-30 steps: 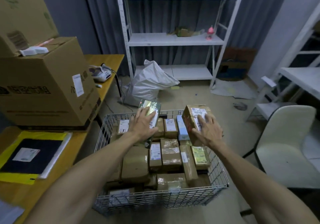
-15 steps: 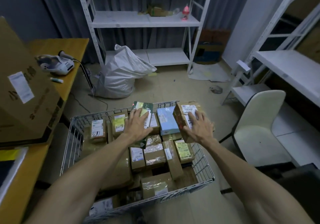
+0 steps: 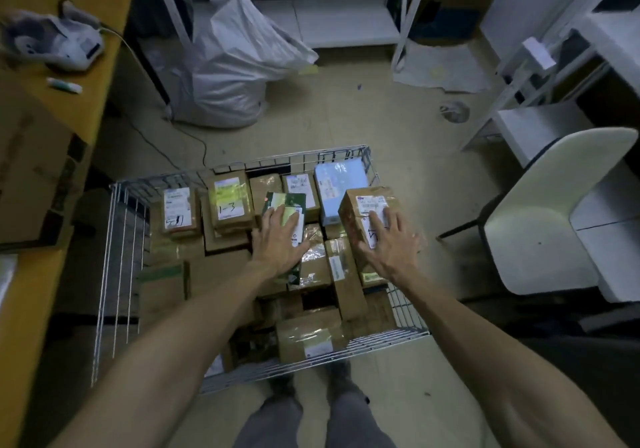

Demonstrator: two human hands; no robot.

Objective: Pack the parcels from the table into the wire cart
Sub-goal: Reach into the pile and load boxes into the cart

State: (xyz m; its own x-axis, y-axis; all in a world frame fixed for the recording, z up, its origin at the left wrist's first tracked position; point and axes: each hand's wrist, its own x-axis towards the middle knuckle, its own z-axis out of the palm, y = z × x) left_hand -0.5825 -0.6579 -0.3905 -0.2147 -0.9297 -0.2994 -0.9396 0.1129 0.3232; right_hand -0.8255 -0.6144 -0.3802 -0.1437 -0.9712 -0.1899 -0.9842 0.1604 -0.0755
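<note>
The wire cart (image 3: 117, 274) stands on the floor in front of me, filled with several taped brown parcels. My left hand (image 3: 278, 243) lies flat on a green parcel (image 3: 289, 201) near the cart's middle, fingers straight. My right hand (image 3: 388, 243) rests with spread, straight fingers on the label of a brown taped box (image 3: 356, 205). That box sits tilted on the pile at the cart's right side, just in front of a light blue parcel (image 3: 341, 184).
The yellow table (image 3: 79, 101) runs along the left, carrying a large cardboard box (image 3: 31, 170), a handheld scanner (image 3: 65, 45) and a marker (image 3: 64, 85). A white sack (image 3: 228, 66) and white shelving (image 3: 332, 21) stand behind the cart. A white chair (image 3: 547, 219) is close on the right.
Both hands have come down and toward me with the green parcel and the brown box, from the cart's far rim to the pile. My view has tipped downward.
</note>
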